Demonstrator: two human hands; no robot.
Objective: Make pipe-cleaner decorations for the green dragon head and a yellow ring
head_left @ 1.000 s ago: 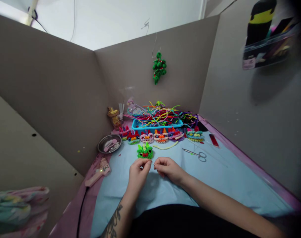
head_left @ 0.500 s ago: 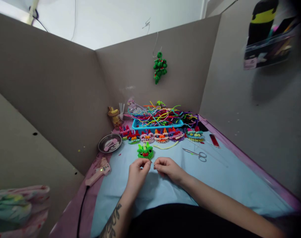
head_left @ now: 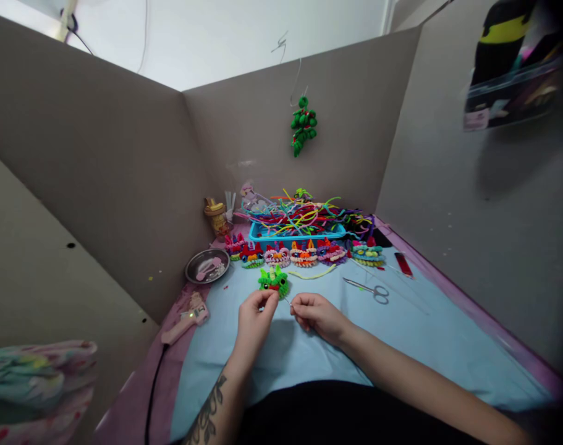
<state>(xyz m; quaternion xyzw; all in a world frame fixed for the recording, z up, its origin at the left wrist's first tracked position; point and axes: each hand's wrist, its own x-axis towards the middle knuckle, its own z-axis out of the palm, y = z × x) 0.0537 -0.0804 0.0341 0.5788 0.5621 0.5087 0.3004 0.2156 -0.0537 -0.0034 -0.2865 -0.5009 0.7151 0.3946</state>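
My left hand (head_left: pixel 257 310) is closed in a pinch; what its fingertips hold, if anything, is too small to make out. A short distance to its right, my right hand (head_left: pixel 317 315) pinches a thin pale strand (head_left: pixel 287 300) that points toward the left fingers. Just beyond both hands sits a bright green fuzzy creature head (head_left: pixel 272 279) with dark eyes and a red mouth, its lower edge partly behind my left fingers. Behind it lies a pale yellow-green pipe cleaner (head_left: pixel 313 274).
Several colourful fuzzy heads (head_left: pixel 304 254) line up before a blue tray (head_left: pixel 296 237) heaped with pipe cleaners. Scissors (head_left: pixel 368 289) lie to the right. On the left are a metal bowl (head_left: pixel 195 258) and a pink glue gun (head_left: pixel 182 327) with a black cord. Grey panels surround the table.
My hands have drawn slightly apart, the left fingertips moving left and up. The gap between them is wider. The camera view has shifted a little.
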